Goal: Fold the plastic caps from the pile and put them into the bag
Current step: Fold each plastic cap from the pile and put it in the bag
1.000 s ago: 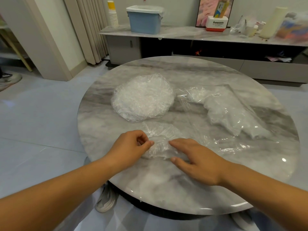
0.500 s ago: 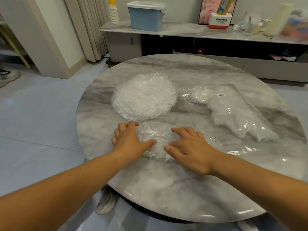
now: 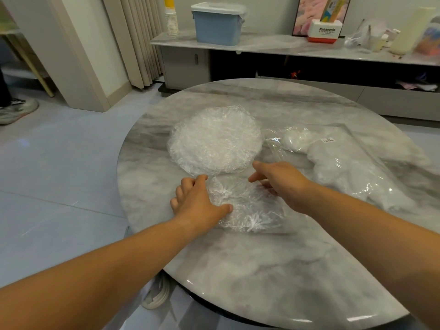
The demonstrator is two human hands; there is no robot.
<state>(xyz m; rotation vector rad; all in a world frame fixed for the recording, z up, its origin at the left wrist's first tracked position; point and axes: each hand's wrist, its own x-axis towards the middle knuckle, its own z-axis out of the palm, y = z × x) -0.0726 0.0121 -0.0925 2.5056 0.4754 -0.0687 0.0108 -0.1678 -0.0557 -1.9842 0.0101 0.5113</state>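
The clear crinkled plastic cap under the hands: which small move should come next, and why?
Probably fold its far edge toward you: the clear crinkled plastic cap lies flat, the left hand pressing its left side, the right hand at its far edge.

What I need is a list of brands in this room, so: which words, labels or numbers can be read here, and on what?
"Panasonic": on the white box with a red base on the sideboard.
Small line under that word: too small to read.
White label on the clear bag: too small to read.
Upright carton behind the box: print blurred.
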